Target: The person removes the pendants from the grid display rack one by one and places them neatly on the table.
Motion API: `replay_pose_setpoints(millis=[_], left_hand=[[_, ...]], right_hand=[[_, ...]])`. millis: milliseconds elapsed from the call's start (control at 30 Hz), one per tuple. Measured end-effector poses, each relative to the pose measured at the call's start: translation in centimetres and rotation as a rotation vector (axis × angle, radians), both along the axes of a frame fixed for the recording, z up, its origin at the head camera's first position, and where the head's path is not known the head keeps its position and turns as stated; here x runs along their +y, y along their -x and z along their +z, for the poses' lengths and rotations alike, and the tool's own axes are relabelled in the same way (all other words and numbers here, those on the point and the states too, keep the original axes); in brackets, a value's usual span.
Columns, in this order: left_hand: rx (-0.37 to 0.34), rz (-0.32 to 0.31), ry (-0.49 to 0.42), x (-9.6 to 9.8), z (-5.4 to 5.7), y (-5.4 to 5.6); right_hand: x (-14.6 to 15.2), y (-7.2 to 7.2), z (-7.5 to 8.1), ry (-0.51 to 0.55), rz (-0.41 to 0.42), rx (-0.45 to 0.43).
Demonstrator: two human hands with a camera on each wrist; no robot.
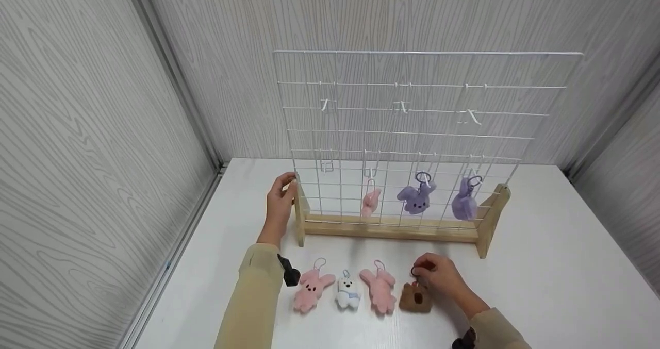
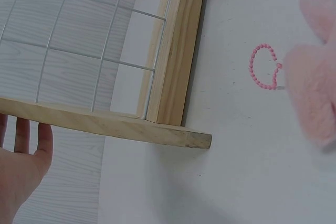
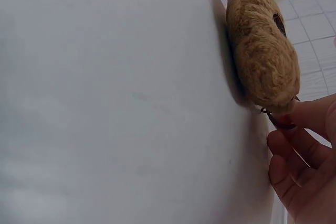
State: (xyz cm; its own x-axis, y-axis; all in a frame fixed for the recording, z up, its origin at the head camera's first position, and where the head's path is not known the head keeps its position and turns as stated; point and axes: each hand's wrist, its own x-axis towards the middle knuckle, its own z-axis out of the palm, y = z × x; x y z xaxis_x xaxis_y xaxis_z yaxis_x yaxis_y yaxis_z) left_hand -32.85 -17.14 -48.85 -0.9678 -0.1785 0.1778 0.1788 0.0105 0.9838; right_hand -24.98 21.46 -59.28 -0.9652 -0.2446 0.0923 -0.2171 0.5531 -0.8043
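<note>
A: What am I seeing from your end?

B: A white wire grid in a pale, grained wooden base, with smooth purple toys hanging low on it. A beaded loop lies on the smooth white counter.

A: And the hands?

B: My right hand pinches the dark ring of the brown toy. My left hand touches the base's left end piece — I can't tell whether it grips.

A: Where's the brown toy, and how does it look?

B: Right of the pink toy, at the row's end — fuzzy, blocky, with a dark oval patch. I can't tell whether it touches the counter.
</note>
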Motion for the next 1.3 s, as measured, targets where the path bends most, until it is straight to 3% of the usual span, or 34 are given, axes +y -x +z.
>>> replay_pose_setpoints(millis=[133,367,533,600,733,900,1167,1300], left_hand=[[-0.005,0.001,-0.002,0.0,0.0,0.0],[-0.028,-0.048,-0.041,-0.2,0.2,-0.1],[-0.031,-0.064,-0.035,0.0,1.6,-1.1],[-0.025,-0.061,-0.036,0.1,1.5,-1.1],[-0.012,-0.045,-0.042,-0.1,0.2,-0.1],[-0.008,0.000,-0.026,0.0,-0.1,-0.2],[-0.006,-0.015,-0.047,0.0,0.0,-0.1],[-0.001,-0.041,-0.045,0.0,0.7,-0.5]], right_hand=[[0.1,0.0,0.1,-0.002,-0.025,-0.020],[0.3,-0.2,0.5,0.000,-0.030,0.040],[0.3,-0.3,1.1,-0.004,-0.041,0.064],[0.2,-0.4,1.5,-0.013,-0.049,0.074],[0.0,-0.4,2.0,-0.018,-0.066,0.076],[-0.2,-0.6,2.3,0.006,-0.045,0.100],[-0.9,-0.8,3.5,0.033,-0.030,0.135],[-1.4,-1.0,4.5,0.056,-0.018,0.167]])
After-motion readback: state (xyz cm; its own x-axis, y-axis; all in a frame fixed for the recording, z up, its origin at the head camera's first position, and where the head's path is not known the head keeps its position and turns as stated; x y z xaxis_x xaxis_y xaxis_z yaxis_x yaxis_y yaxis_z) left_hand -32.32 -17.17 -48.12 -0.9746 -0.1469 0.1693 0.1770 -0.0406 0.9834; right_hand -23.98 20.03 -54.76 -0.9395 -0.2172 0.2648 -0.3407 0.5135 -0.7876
